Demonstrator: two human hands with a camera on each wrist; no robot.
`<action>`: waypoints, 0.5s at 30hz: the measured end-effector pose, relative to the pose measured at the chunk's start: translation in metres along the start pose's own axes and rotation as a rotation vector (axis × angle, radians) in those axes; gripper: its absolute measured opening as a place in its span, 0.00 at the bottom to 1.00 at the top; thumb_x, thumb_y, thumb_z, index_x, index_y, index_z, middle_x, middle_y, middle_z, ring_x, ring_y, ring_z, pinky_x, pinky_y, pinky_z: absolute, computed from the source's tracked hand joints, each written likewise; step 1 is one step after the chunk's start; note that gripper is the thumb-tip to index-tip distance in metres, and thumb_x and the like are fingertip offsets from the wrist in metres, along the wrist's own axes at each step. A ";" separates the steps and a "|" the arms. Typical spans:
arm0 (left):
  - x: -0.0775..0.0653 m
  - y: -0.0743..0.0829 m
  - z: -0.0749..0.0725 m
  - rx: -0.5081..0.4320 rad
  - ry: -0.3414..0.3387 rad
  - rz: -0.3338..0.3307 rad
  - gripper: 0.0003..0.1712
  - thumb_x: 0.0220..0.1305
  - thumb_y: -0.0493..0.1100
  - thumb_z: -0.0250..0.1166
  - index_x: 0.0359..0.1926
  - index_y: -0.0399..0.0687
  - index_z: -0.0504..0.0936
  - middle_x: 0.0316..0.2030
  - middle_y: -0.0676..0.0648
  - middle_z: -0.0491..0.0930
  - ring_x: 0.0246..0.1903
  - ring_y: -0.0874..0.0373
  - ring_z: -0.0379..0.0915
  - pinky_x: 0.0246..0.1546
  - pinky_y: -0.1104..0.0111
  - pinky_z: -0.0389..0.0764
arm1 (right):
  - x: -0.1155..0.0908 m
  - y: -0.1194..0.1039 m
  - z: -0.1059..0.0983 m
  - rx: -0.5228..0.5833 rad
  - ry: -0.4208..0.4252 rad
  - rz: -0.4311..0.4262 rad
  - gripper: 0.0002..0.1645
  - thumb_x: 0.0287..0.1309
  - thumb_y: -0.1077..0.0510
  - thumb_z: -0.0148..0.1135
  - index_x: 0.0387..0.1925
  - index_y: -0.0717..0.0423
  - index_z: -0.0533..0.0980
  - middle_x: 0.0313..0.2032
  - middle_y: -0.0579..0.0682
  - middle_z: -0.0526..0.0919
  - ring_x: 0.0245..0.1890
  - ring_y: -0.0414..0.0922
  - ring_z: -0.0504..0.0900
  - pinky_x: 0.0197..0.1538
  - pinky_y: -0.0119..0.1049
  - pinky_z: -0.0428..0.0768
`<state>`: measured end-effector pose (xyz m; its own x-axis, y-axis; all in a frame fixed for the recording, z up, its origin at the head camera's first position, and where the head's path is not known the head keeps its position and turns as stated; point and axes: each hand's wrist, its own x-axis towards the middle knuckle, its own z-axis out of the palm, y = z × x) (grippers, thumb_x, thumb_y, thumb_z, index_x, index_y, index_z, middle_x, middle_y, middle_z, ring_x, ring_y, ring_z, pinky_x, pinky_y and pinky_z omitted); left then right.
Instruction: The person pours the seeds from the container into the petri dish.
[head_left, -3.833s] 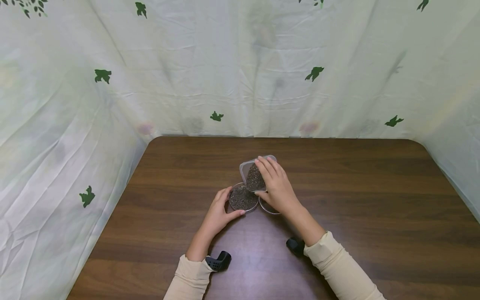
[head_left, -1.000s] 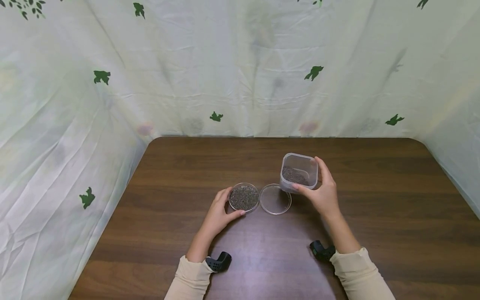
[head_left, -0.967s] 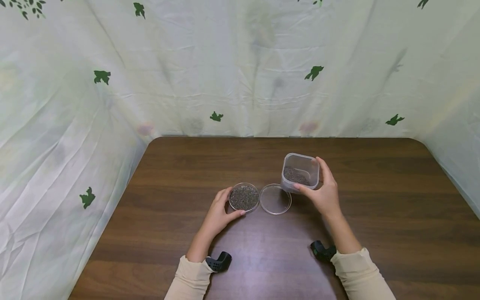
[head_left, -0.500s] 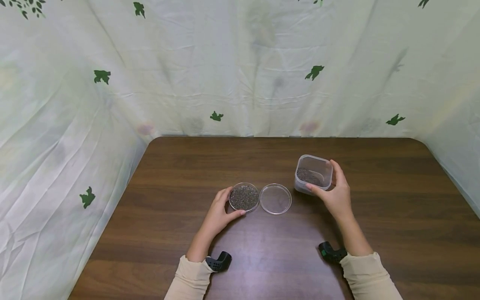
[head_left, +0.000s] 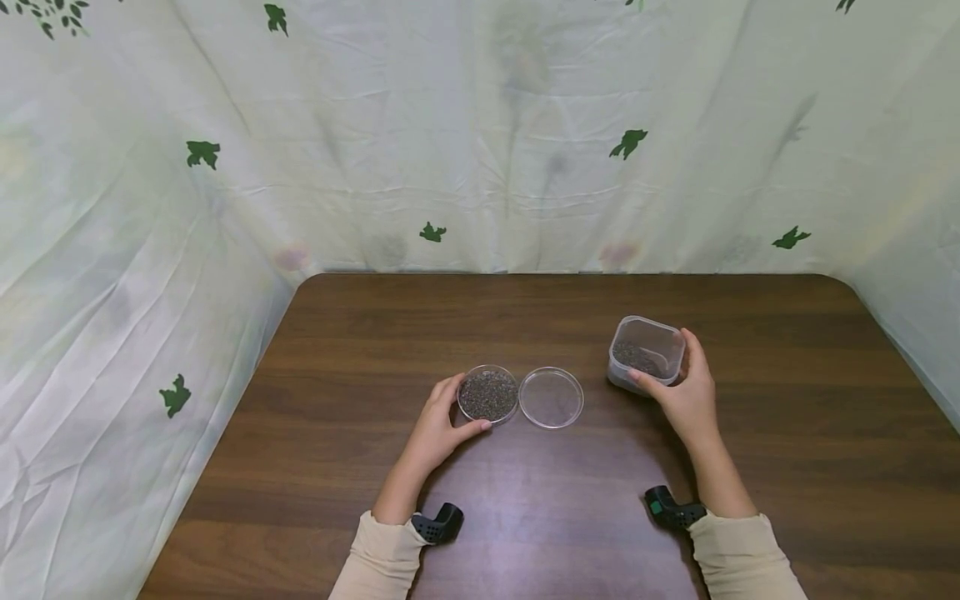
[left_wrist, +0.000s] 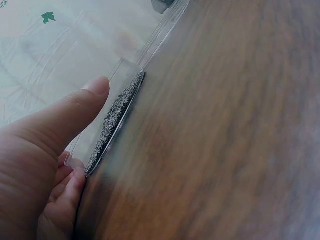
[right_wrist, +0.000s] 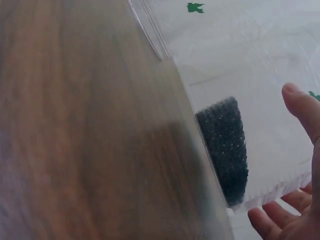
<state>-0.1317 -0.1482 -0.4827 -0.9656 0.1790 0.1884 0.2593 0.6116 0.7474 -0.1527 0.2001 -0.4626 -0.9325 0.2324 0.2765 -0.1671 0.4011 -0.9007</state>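
My left hand (head_left: 435, 423) holds a round clear petri dish (head_left: 476, 367) on the table, its thumb at the near side and its fingers round the left. Small dark grey grains (head_left: 489, 397) fill the dish; the left wrist view shows these grains (left_wrist: 114, 117) heaped against the clear wall. Right of it lies a second round clear dish or lid (head_left: 551, 400), its rim close to the first. My right hand (head_left: 687, 402) grips a squarish clear plastic tub (head_left: 621, 377), thumb in front and fingers at the far right side. Dark grains (right_wrist: 225, 150) lie banked in one part of the tub.
Both dishes and the tub are at the middle and right of a brown wooden table (head_left: 375, 325). A pale curtain (head_left: 487, 125) with green leaf shapes hangs behind and at the sides. Black wrist devices (head_left: 438, 523) sit on both forearms.
The right hand has stopped tilting the tub over the filled petri dish and carried it right and down, now level, uncovering the second dish. The left hand stays on the filled dish.
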 end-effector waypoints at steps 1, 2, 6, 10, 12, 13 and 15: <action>0.000 0.000 0.000 0.000 0.000 0.000 0.47 0.42 0.47 0.74 0.61 0.33 0.62 0.56 0.35 0.63 0.54 0.44 0.62 0.55 0.55 0.62 | 0.000 0.000 0.000 -0.001 -0.001 0.005 0.57 0.36 0.60 0.74 0.66 0.58 0.51 0.62 0.56 0.60 0.59 0.54 0.61 0.54 0.52 0.64; 0.000 0.000 0.000 -0.001 0.000 -0.001 0.47 0.41 0.47 0.74 0.61 0.33 0.62 0.56 0.35 0.63 0.54 0.44 0.62 0.55 0.55 0.62 | 0.000 0.001 0.000 0.001 -0.001 0.010 0.57 0.37 0.60 0.74 0.66 0.58 0.51 0.62 0.57 0.60 0.59 0.54 0.61 0.54 0.52 0.64; -0.001 0.000 0.000 0.001 -0.001 -0.004 0.47 0.42 0.47 0.74 0.61 0.33 0.62 0.56 0.35 0.63 0.55 0.44 0.61 0.56 0.55 0.62 | 0.000 0.002 -0.001 0.006 -0.003 0.026 0.57 0.38 0.60 0.74 0.66 0.60 0.50 0.61 0.59 0.60 0.59 0.55 0.62 0.54 0.53 0.64; -0.001 0.001 0.000 0.001 0.000 -0.005 0.48 0.41 0.47 0.74 0.61 0.33 0.62 0.56 0.35 0.64 0.55 0.44 0.61 0.56 0.55 0.61 | -0.001 0.003 -0.002 0.010 -0.008 0.046 0.57 0.38 0.60 0.73 0.66 0.61 0.49 0.60 0.60 0.61 0.58 0.55 0.62 0.54 0.53 0.64; 0.000 0.001 0.000 0.002 0.001 -0.005 0.48 0.41 0.47 0.74 0.61 0.33 0.62 0.56 0.35 0.64 0.55 0.45 0.61 0.56 0.55 0.61 | -0.001 0.001 -0.002 0.014 -0.024 0.057 0.57 0.40 0.59 0.72 0.66 0.62 0.48 0.60 0.61 0.61 0.58 0.56 0.62 0.55 0.53 0.63; 0.000 0.001 0.000 0.002 0.001 -0.005 0.48 0.41 0.47 0.74 0.61 0.33 0.62 0.56 0.35 0.64 0.55 0.45 0.61 0.56 0.55 0.61 | -0.001 0.000 -0.003 0.020 -0.036 0.062 0.57 0.41 0.59 0.72 0.66 0.62 0.46 0.60 0.63 0.60 0.58 0.57 0.61 0.55 0.54 0.62; 0.000 0.001 0.000 0.002 0.000 -0.005 0.48 0.41 0.47 0.74 0.61 0.33 0.62 0.56 0.35 0.63 0.55 0.45 0.61 0.56 0.55 0.61 | -0.002 -0.006 -0.004 0.040 -0.060 0.067 0.57 0.42 0.60 0.70 0.66 0.64 0.44 0.59 0.65 0.59 0.57 0.59 0.61 0.55 0.54 0.61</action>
<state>-0.1313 -0.1482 -0.4820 -0.9669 0.1759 0.1850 0.2547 0.6140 0.7471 -0.1487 0.2006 -0.4563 -0.9594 0.2035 0.1955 -0.1149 0.3508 -0.9294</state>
